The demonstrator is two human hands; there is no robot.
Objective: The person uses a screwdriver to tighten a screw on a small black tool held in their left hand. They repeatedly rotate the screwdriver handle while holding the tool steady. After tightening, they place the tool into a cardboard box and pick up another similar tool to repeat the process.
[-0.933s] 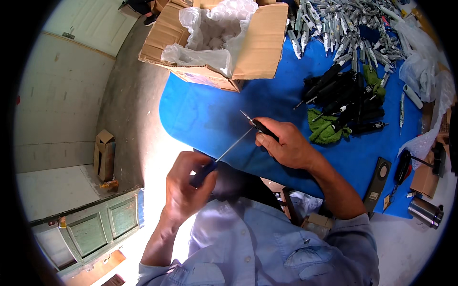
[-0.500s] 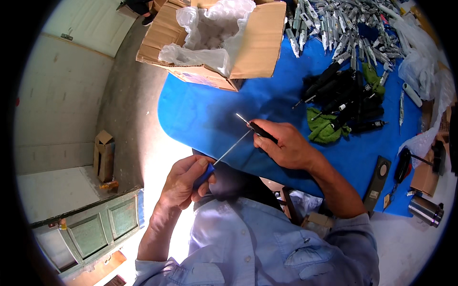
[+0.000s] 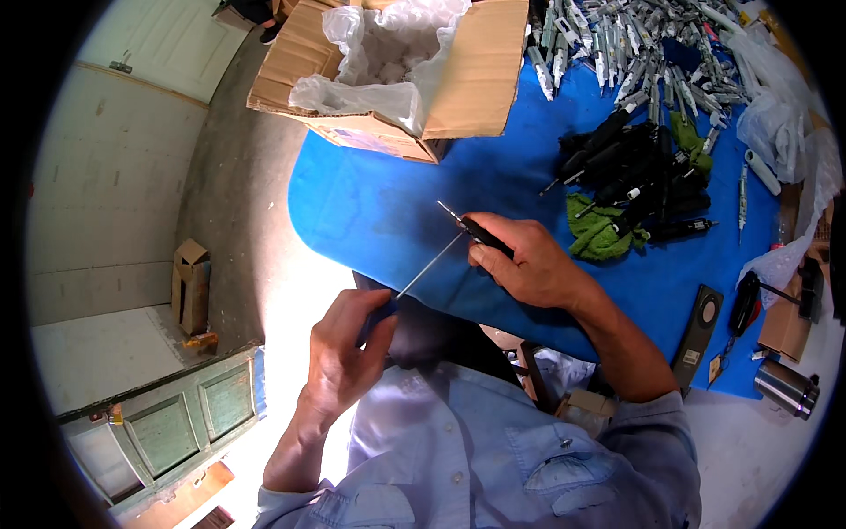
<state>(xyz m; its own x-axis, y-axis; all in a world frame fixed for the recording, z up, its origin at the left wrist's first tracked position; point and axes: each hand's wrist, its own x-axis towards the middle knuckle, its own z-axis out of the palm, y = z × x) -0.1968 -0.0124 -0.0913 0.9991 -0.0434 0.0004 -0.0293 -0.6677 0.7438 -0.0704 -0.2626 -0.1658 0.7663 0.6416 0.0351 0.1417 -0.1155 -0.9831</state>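
My left hand (image 3: 345, 346) is closed round the blue handle of a screwdriver (image 3: 430, 267), its long thin shaft slanting up to the right. The screwdriver's tip meets the side of a slim black tool (image 3: 484, 236) with a thin metal rod at its front end. My right hand (image 3: 534, 263) pinches that black tool between thumb and fingers and keeps it above the near part of the blue table. The exact kind of the black tool is not clear, and its back end is hidden in my palm.
On the blue table (image 3: 388, 198), several similar black tools (image 3: 630, 167) lie on a green cloth (image 3: 599, 234). Behind them is a heap of grey pen-shaped parts (image 3: 617, 44). An open cardboard box (image 3: 476, 79) with plastic lining stands far left. A metal flask (image 3: 786, 390) lies at right.
My left hand has turned round the screwdriver's handle, its knuckles now rolled over the top. The right hand and the black tool have barely moved.
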